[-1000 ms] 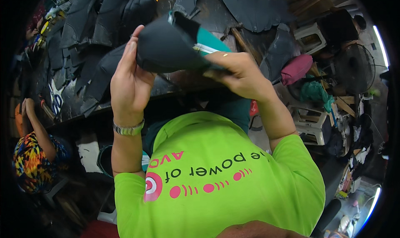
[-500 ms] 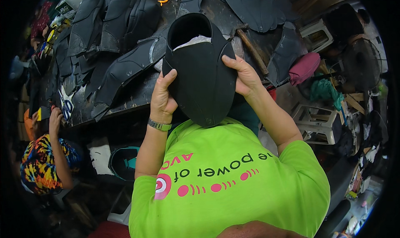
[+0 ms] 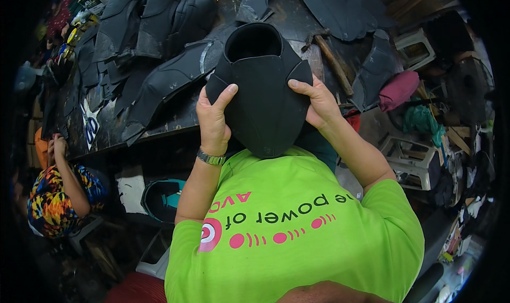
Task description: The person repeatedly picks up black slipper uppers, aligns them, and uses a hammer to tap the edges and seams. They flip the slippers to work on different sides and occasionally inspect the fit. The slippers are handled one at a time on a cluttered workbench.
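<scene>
A black shoe upper (image 3: 260, 109) with a rounded toe is held in front of my chest, its toe toward me and its round opening facing away. On its left side, my left hand (image 3: 213, 117) grips the edge with the thumb on top. My right hand (image 3: 321, 104) pinches the opposite side the same way, thumb over the seam. The fingers of both hands are mostly hidden beneath. A metal-banded watch (image 3: 211, 157) circles my left wrist.
Black cut pieces (image 3: 162, 80) and stacked uppers (image 3: 159, 24) cover the worktable (image 3: 180, 114). A hammer (image 3: 334, 66) and scissors (image 3: 90, 125) lie there. Plastic stools (image 3: 409, 157), a maroon bundle (image 3: 398, 90) and a green bag (image 3: 422, 122) are at right. A co-worker (image 3: 64, 197) sits at left.
The shoe upper's front panel now covers the pale lining that showed at its opening. Both hands still hold its sides. The whole view has shifted slightly. The co-worker's raised hand is lower.
</scene>
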The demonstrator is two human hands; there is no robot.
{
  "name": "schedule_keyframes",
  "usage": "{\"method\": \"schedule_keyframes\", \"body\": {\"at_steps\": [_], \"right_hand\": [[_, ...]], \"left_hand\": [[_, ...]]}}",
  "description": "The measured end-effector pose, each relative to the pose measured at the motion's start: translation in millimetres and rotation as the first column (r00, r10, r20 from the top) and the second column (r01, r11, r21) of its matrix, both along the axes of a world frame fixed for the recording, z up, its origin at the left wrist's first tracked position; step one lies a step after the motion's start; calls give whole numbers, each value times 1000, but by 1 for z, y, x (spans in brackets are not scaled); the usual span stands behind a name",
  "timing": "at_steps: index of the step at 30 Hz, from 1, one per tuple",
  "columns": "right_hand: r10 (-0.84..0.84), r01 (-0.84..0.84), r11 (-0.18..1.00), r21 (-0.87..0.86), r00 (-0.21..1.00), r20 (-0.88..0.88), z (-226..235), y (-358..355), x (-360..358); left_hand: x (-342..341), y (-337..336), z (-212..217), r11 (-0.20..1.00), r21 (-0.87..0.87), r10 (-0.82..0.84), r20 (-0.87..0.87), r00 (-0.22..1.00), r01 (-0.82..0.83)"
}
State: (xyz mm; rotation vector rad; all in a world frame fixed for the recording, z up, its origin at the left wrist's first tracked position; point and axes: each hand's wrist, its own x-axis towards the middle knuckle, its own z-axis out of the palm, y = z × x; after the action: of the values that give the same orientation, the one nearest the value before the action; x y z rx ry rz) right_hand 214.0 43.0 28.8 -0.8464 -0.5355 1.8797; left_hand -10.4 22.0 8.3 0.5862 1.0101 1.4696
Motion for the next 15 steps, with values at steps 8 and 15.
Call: {"method": "schedule_keyframes", "body": {"at_steps": [8, 15], "right_hand": [[-1, 1, 999, -41, 1000, -2, -3, -4, 2], [28, -28, 1000, -14, 1000, -15, -6, -4, 3]], "left_hand": [[6, 0, 1, 998, -39, 51, 26, 998, -50], [4, -2, 0, 998, -37, 43, 45, 998, -41]]}}
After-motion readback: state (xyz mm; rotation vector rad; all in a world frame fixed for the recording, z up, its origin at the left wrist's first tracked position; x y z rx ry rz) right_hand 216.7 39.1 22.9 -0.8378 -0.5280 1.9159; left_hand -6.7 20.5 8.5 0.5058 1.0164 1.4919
